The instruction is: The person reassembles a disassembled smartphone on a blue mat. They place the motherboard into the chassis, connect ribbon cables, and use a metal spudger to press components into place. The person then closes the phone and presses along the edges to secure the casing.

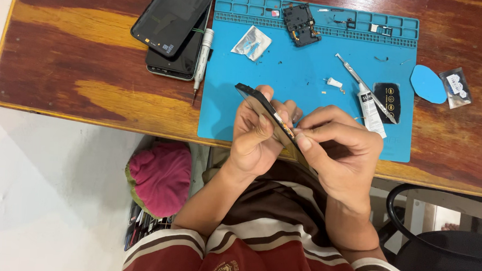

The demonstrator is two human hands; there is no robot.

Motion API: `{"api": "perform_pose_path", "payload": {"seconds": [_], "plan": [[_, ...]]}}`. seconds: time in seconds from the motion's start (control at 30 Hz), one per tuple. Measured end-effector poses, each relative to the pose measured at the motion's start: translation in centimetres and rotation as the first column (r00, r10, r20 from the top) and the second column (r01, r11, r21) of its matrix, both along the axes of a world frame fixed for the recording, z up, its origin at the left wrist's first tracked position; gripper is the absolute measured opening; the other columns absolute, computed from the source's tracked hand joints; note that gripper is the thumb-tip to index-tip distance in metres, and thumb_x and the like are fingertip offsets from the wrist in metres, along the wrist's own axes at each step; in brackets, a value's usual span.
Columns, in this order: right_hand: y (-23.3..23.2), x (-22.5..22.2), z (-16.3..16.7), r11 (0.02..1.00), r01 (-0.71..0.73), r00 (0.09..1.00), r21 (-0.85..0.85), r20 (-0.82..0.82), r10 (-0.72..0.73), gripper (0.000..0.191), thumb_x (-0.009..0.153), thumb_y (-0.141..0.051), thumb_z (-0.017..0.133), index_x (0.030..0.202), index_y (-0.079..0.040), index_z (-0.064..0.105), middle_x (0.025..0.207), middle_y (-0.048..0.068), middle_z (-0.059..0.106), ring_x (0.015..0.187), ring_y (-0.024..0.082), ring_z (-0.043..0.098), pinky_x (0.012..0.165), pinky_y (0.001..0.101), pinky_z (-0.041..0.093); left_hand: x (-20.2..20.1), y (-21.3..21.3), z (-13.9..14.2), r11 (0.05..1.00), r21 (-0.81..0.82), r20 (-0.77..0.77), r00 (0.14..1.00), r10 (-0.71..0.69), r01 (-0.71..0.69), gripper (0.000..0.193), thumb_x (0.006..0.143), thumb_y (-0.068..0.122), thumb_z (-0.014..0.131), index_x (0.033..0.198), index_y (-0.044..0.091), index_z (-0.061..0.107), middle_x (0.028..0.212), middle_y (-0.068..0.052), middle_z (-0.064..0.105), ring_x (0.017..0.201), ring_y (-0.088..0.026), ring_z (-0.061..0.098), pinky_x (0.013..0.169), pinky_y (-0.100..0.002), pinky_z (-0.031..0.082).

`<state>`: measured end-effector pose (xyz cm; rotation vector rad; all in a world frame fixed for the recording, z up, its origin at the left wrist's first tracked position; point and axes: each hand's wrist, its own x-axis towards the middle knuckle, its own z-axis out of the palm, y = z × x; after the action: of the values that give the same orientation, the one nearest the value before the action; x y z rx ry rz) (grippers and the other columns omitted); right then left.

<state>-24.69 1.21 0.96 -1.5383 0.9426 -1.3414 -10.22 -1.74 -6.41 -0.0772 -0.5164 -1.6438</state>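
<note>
Over the near edge of a blue silicone repair mat [307, 100], a person's left hand [257, 139] is closed around a thin, dark, opened phone body [264, 106], tilted edge-on to the camera with its far corner toward 11 o'clock. The right hand [340, 150] has thumb and forefinger pinched shut at the phone's upper edge, where a small orange-and-gold part shows.

The pinch looks best kept light and close to the edge, with the left hand bracing the frame so it cannot flex.

At 10 o'clock lie two stacked black phone panels [172, 27] beside a slim silver screwdriver [202, 55]; at 1 o'clock, a white glue tube [370, 108].

What the fingertips grip is too small to tell, and the phone's lower end is hidden behind the right hand.
</note>
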Motion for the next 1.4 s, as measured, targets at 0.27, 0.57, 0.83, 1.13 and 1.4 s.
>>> {"api": "perform_pose_path", "payload": {"seconds": [0.27, 0.57, 0.83, 1.13, 1.4], "plan": [[-0.5, -1.3, 0.1, 0.996, -0.085, 0.995, 0.029, 0.056, 0.083, 0.021, 0.097, 0.001, 0.065, 0.115, 0.007, 0.073, 0.108, 0.017, 0.072, 0.097, 0.019, 0.069, 0.09, 0.0279, 0.054, -0.2, 0.2, 0.4, 0.997, 0.078, -0.026, 1.0, -0.016, 0.018, 0.041, 0.099, 0.02, 0.077, 0.133, 0.014, 0.055, 0.106, -0.005, 0.067, 0.103, -0.02, 0.058, 0.092, -0.037, 0.049], [0.0, -1.9, -0.4, 0.997, -0.041, 0.975, 0.064, -0.215, 0.054, 0.047, 0.083, 0.003, 0.082, 0.127, 0.006, 0.065, 0.118, 0.013, 0.068, 0.109, 0.017, 0.066, 0.097, 0.0292, 0.054, -0.5, 0.0, -0.1, 0.977, 0.192, 0.054, 0.995, 0.08, -0.089, 0.018, 0.108, 0.019, 0.07, 0.116, 0.005, 0.063, 0.114, -0.007, 0.064, 0.101, -0.018, 0.063, 0.09, -0.036, 0.052], [-0.4, -1.2, -1.9, 0.996, 0.018, 0.98, 0.088, -0.197, -0.001, 0.032, 0.087, 0.003, 0.081, 0.116, 0.005, 0.067, 0.111, 0.008, 0.069, 0.101, 0.012, 0.065, 0.088, 0.0242, 0.052, -0.5, -0.3, 0.4, 0.965, 0.228, 0.068, 0.991, 0.114, -0.127, 0.018, 0.109, 0.017, 0.067, 0.119, 0.003, 0.062, 0.116, -0.007, 0.066, 0.104, -0.017, 0.064, 0.096, -0.036, 0.051], [-0.7, -0.9, -1.3, 0.995, 0.086, 0.93, 0.056, -0.362, -0.06, 0.022, 0.09, -0.004, 0.079, 0.108, 0.005, 0.07, 0.099, 0.009, 0.071, 0.088, 0.012, 0.064, 0.078, 0.0245, 0.051, -0.7, -0.5, 1.0, 0.959, 0.243, 0.07, 0.989, 0.132, -0.146, 0.021, 0.11, 0.016, 0.064, 0.124, 0.0, 0.06, 0.115, -0.009, 0.066, 0.104, -0.017, 0.065, 0.095, -0.036, 0.053], [-0.8, -0.9, -1.1, 0.994, 0.088, 0.922, 0.065, -0.382, -0.057, 0.023, 0.091, -0.006, 0.08, 0.109, 0.005, 0.07, 0.097, 0.009, 0.071, 0.086, 0.012, 0.063, 0.077, 0.0247, 0.051, -0.7, -0.6, 1.1, 0.955, 0.252, 0.086, 0.987, 0.138, -0.156, 0.023, 0.111, 0.016, 0.064, 0.125, -0.001, 0.061, 0.115, -0.009, 0.067, 0.104, -0.017, 0.065, 0.095, -0.036, 0.053]]}}
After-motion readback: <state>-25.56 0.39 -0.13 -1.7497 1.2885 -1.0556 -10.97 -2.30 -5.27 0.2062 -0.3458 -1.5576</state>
